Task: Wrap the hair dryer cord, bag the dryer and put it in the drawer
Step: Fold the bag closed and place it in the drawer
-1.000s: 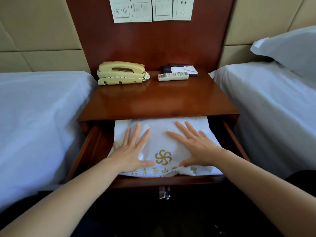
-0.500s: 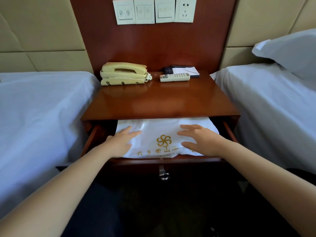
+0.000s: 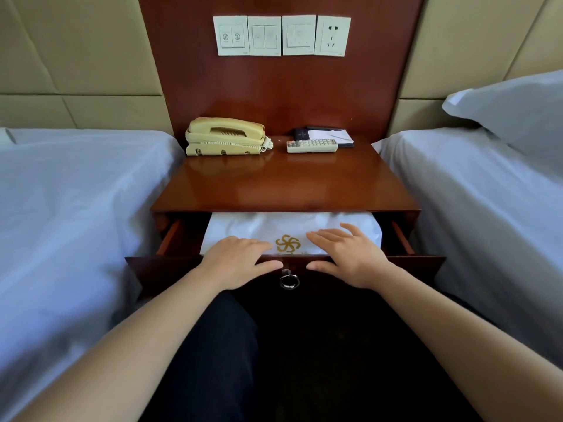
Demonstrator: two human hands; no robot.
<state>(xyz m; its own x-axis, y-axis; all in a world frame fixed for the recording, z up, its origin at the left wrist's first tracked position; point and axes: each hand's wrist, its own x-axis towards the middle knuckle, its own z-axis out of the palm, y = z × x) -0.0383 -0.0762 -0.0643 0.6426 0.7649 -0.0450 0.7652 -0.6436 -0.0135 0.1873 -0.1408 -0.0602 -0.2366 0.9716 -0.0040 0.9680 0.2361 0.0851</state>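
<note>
Head view: we rest left hand (image 3: 240,263) and right hand (image 3: 350,258), fingers (image 3: 324,236) released, on the drawer (image 3: 158,272), probably to shut in the bag (image 3: 292,225) just beyond them.

At the centre of the frame, the partly open drawer (image 3: 146,271) of a wooden nightstand (image 3: 283,187) holds a white bag (image 3: 274,228) with a gold emblem. The left hand (image 3: 240,263) and right hand (image 3: 350,257) lie over the drawer's front edge, fingers extended over the bag and thumbs along the front above a ring pull (image 3: 289,281). On the nightstand top, in the upper centre, sit a cream telephone (image 3: 225,137) and a remote (image 3: 312,146). White beds (image 3: 76,208) fill both sides of the frame.
</note>
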